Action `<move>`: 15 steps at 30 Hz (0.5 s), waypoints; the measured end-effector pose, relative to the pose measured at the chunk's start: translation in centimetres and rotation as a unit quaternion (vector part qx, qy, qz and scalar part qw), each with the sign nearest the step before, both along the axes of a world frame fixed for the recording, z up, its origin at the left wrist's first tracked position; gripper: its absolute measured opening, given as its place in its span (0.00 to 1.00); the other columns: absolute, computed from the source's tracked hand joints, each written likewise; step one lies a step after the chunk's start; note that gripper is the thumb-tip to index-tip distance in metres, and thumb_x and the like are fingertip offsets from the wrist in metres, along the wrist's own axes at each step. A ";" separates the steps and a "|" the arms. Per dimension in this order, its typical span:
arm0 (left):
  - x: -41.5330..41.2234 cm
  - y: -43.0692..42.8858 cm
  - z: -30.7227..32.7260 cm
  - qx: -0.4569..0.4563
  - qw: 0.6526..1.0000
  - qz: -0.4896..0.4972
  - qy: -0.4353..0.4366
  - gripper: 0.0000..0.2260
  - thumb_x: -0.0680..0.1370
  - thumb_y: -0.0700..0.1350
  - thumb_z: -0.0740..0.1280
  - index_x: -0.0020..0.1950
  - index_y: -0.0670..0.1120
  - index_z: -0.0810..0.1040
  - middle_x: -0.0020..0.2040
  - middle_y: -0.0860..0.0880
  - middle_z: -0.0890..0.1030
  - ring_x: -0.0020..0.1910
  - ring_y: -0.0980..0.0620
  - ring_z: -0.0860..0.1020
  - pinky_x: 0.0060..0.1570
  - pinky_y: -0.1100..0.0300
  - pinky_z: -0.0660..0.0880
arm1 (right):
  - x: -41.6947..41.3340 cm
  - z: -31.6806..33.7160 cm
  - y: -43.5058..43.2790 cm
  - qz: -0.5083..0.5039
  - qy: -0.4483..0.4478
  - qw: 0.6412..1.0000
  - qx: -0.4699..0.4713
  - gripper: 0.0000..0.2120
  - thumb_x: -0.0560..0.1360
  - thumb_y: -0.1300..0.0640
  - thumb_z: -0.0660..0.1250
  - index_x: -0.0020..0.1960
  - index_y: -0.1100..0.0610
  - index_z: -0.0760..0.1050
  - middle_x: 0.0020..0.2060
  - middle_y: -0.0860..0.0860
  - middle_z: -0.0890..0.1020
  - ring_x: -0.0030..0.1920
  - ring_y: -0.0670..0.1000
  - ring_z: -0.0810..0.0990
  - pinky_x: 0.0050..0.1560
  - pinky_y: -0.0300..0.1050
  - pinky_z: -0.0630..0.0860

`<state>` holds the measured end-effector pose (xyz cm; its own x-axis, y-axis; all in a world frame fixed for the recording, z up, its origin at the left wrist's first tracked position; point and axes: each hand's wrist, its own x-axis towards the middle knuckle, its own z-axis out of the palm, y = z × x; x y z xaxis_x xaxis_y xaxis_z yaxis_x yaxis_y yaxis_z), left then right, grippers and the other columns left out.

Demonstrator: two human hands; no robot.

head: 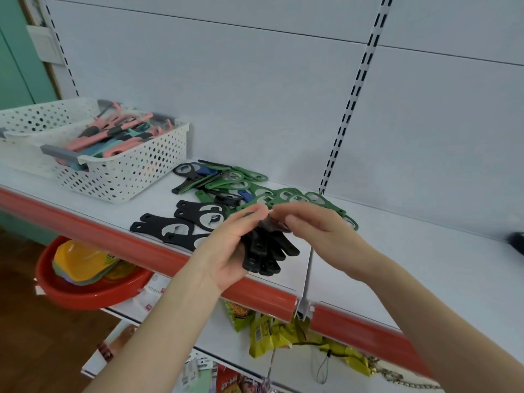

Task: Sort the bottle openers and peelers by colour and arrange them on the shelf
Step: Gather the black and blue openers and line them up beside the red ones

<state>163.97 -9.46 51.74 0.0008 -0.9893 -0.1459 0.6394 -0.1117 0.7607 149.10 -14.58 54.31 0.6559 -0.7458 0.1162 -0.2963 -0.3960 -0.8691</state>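
Single wide head view is looking forward and down at the shelf (411, 265) from close by; back panel (255, 80) is filling the upper frame, red edge (85, 224) running diagonally.

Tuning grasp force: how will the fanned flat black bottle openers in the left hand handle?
Probably stiff: the flat black bottle openers keep straight past the left hand. Likely slide on each other: they fan out. Seemingly light, thin plates.

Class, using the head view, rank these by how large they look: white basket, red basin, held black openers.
1. white basket
2. red basin, partly hidden by the shelf, so less sure
3. black openers
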 end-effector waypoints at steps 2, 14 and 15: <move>-0.2 -0.1 -0.2 0.018 0.999 0.041 0.016 0.13 0.68 0.40 0.68 0.53 0.45 0.77 0.38 0.45 0.83 0.36 0.50 0.82 0.32 0.59 0.79 | 0.5 0.0 0.3 -0.030 -0.024 0.999 0.026 0.09 0.80 0.55 0.56 0.58 0.50 0.72 0.51 0.43 0.81 0.49 0.31 0.77 0.51 0.26 0.71; -0.4 -0.3 -0.6 -0.011 0.998 0.063 0.011 0.11 0.76 0.45 0.64 0.54 0.41 0.78 0.43 0.44 0.81 0.38 0.51 0.82 0.34 0.59 0.79 | 1.4 -0.7 1.0 0.031 -0.033 0.999 0.017 0.31 0.75 0.68 0.63 0.73 0.57 0.54 0.55 0.34 0.75 0.57 0.33 0.74 0.63 0.31 0.68; -0.5 -0.3 -0.5 -0.013 0.998 0.063 0.009 0.10 0.75 0.45 0.65 0.52 0.41 0.78 0.42 0.44 0.81 0.37 0.51 0.82 0.33 0.59 0.78 | 1.4 -0.8 1.1 0.030 -0.046 0.998 0.022 0.31 0.75 0.69 0.63 0.73 0.56 0.54 0.56 0.36 0.75 0.59 0.34 0.74 0.64 0.33 0.68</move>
